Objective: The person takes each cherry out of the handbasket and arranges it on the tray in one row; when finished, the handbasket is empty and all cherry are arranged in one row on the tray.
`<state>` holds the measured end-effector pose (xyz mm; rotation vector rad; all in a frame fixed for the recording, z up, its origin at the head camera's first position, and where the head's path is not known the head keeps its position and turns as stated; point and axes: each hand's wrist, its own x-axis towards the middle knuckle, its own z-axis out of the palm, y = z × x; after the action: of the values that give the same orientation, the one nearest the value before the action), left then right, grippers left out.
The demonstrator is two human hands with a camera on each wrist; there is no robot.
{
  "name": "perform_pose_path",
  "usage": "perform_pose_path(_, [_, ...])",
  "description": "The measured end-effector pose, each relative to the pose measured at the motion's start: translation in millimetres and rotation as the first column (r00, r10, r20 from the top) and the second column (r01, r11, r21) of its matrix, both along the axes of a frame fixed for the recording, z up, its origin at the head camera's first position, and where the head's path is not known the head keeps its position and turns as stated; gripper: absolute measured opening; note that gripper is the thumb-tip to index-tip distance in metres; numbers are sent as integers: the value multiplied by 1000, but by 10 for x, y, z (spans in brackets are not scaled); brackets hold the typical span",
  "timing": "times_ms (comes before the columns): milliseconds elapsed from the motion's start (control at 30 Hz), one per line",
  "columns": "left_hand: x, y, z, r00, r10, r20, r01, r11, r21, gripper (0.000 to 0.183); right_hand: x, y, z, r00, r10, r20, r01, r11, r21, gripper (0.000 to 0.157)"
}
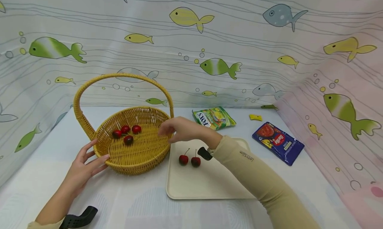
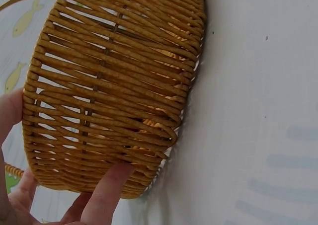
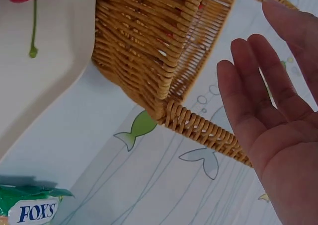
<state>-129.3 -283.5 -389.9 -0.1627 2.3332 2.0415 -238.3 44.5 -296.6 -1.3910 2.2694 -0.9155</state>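
A yellow-brown wicker basket [image 1: 134,167] with a tall arched handle stands on the left, several dark red cherries [image 1: 128,140] inside it. My left hand [image 1: 85,166] holds the basket at its near left rim. In the left wrist view, digits of the left hand [image 2: 102,200] lie against the woven wall and rim. Over the basket's right rim hovers my right hand [image 1: 185,131]; the right wrist view shows its fingers [image 3: 243,96] spread apart with nothing between them. Two stemmed cherries [image 1: 195,161] lie on a cream tray [image 1: 209,185] to the right.
Behind the tray lies a green FOX'S bag [image 1: 213,118]. Right of it are a small yellow packet [image 1: 255,117] and a blue Barilla pouch [image 1: 278,143]. A fish-patterned curtain [image 1: 179,56] closes off the back and the right side of the white table [image 1: 143,202].
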Motion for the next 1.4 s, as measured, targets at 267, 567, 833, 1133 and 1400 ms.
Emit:
perform_pose_path(267, [9,7,19,1000,-7,18,7,1000,-9,82,-62,-237,15,999,3,46,-3,1000,12,32])
perform_pose_path(567, [-47,-63,-82,1000,-12,8,12,1000,15,82,-108,-537,40,999,26,37,-28,998,64,32])
perform_pose_path(833, [-4,13,21,1000,-9,14,9,1000,9,82,-215,-762,26,997,-28,73,20,994,105,31])
perform_pose_path(1133, [-125,-186,-236,1000,-11,6,11,998,55,81,-399,-959,-3,980,-115,165,100,990,95,30])
perform_pose_path(1400, [-84,-99,-109,1000,-13,12,12,999,39,81,-578,-1085,-85,951,-143,275,151,989,-5,30])
